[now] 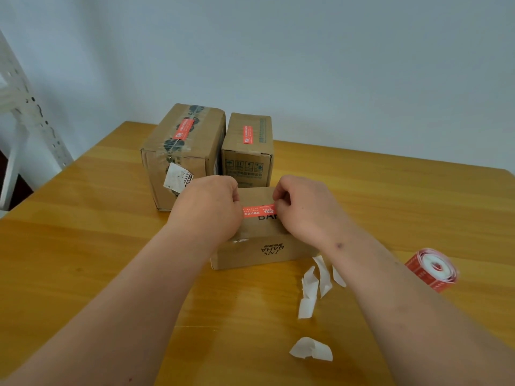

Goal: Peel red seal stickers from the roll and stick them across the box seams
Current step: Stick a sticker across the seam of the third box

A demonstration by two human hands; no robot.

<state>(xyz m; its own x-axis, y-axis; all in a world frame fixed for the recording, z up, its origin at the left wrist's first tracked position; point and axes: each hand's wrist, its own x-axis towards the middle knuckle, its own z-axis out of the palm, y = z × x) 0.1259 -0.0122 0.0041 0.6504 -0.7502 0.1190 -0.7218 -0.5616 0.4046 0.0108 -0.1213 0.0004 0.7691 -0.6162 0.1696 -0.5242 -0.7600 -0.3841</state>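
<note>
Head view: both hands [207, 207] [303, 207] pinch sticker [259, 210], seemingly touching box [264, 253].

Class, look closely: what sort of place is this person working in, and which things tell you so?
Probably a small packing or parcel-sealing station. Clues: cardboard boxes on a wooden table, a sticker roll, and a white perforated metal rack at the left.

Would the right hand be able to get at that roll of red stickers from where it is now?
Probably yes, once it lets go. The sticker roll lies in the open on the table, just outside the right forearm, nothing between. But the right hand now pinches one end of the red sticker over the box.
</note>
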